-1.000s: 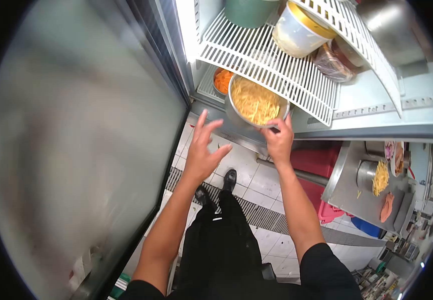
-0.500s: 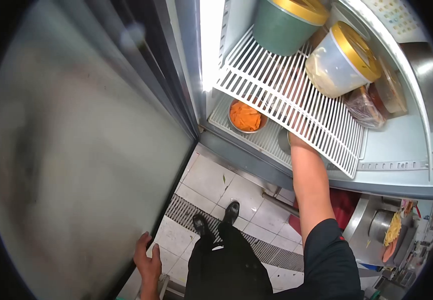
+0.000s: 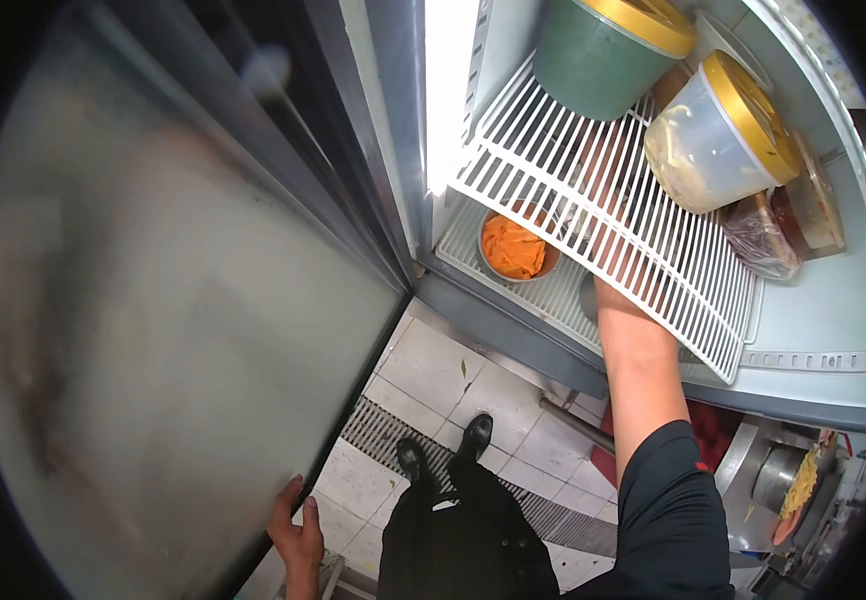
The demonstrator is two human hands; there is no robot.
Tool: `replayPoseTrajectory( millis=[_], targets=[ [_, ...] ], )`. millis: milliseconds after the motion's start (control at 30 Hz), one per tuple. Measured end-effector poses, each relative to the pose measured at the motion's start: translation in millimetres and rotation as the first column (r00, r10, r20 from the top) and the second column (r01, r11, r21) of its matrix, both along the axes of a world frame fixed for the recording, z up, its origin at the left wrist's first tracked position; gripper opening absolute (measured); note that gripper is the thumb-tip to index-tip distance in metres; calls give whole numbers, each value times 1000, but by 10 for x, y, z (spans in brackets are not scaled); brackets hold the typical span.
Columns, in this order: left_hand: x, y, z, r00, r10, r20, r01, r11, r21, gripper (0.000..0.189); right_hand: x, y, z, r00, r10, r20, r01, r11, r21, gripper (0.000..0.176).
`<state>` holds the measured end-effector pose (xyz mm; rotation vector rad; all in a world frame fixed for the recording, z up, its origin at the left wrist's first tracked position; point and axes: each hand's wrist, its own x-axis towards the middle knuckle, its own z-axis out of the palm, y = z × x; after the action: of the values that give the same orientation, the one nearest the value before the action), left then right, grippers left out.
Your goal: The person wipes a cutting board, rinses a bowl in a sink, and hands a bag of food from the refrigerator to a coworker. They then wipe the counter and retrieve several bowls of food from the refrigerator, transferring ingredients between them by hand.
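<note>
My right arm reaches into the fridge beneath the white wire shelf [image 3: 553,187]. My right hand [image 3: 608,180] shows only in broken strips between the wires, so its fingers and anything in them cannot be made out. Near that arm, on the lower level, stands a round metal bowl of something orange and crumpled [image 3: 513,247]. Part of a grey round container [image 3: 588,298] shows beside my forearm. My left hand [image 3: 295,535] is at the edge of the open fridge door [image 3: 203,330], thumb and fingers apart, holding nothing.
On the wire shelf are a green tub [image 3: 608,65] with a gold lid, a clear gold-lidded tub [image 3: 708,145] and a plastic-wrapped package [image 3: 761,235]. A floor drain grate [image 3: 383,430] runs under my feet. At right, a steel counter [image 3: 748,465] holds a pot.
The view has shifted slightly, so the fridge and its contents appear further right and lower. My right arm stays under the shelf, and my left hand remains by the door edge.
</note>
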<state>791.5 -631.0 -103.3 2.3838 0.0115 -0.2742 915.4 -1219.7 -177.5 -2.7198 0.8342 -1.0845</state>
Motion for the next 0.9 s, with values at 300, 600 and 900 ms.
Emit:
replayPoseTrajectory(
  millis=[300,600,900],
  targets=[
    [77,96,-49,1000,-17,0,17,1000,-7,32,63,-3,-61,1000,-14,23,13,1000,25,24],
    [22,304,-159,994,-75,-74,70,995,-67,34,444,777,-589,909,63,412,-222,910,350,25],
    [-1106,1669,-336,653,127,-747,-142,989,45,65,-1437,2405,515,960,277,42,-200,571,797,34]
  ],
)
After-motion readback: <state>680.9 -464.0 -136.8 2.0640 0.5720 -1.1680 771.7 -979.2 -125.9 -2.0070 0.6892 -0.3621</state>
